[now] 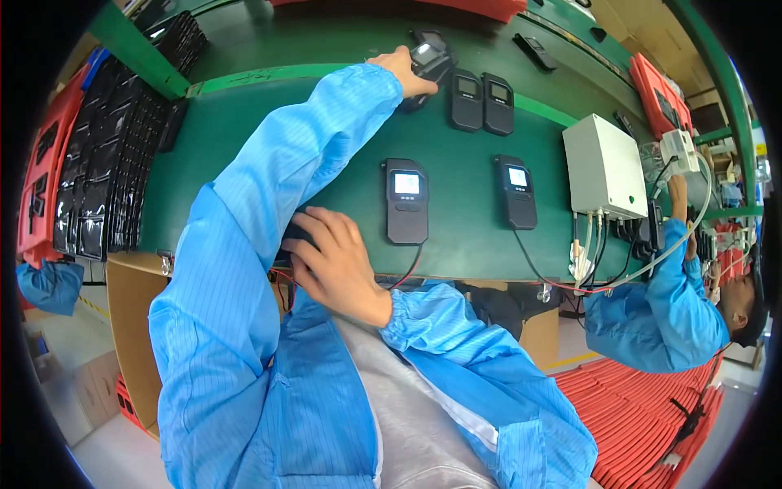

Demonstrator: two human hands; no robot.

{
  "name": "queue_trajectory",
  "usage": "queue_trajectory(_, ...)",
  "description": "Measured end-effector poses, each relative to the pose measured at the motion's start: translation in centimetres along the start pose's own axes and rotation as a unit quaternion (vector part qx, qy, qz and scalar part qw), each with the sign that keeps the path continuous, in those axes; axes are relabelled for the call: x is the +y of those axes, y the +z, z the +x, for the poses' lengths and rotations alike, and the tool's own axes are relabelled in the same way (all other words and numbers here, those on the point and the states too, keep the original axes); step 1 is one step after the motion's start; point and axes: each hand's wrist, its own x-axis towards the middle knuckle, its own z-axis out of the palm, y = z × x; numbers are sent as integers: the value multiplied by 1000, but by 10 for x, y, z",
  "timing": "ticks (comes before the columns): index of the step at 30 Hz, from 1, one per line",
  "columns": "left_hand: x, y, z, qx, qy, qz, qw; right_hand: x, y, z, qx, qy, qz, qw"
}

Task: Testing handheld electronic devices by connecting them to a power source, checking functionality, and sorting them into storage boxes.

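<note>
1. The left hand's (403,69) grip is clenched on a black handheld device with a small screen (429,59), at the far side of the green tabletop (244,138).
2. The right hand's (334,261) grip covers a dark object (295,236) at the near edge — whether it clasps it, I cannot tell.
3. Judged step: taking up the far device; next calls for a steady draw back, clear of two black flat units (482,101) just beside.
4. The held device looks rigid, glossy — its screen glares.
</note>
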Motion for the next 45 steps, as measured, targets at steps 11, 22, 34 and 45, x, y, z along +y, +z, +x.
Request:
queue_trajectory(11, 71, 36, 2, 17, 36, -53, 998, 5, 1, -11, -42, -4, 35, 999)
queue_trajectory(22, 59, 28, -4, 58, 74, 49, 994, 2, 0, -8, -57, -11, 15, 998)
queue_trajectory(34, 44, 30, 6, 74, 50, -1, 996, 4, 0, -8, -52, -7, 21, 998)
queue_trajectory(45, 35, 50, 1, 58, 45, -118, 990, 1, 0, -6, -47, -16, 22, 999)
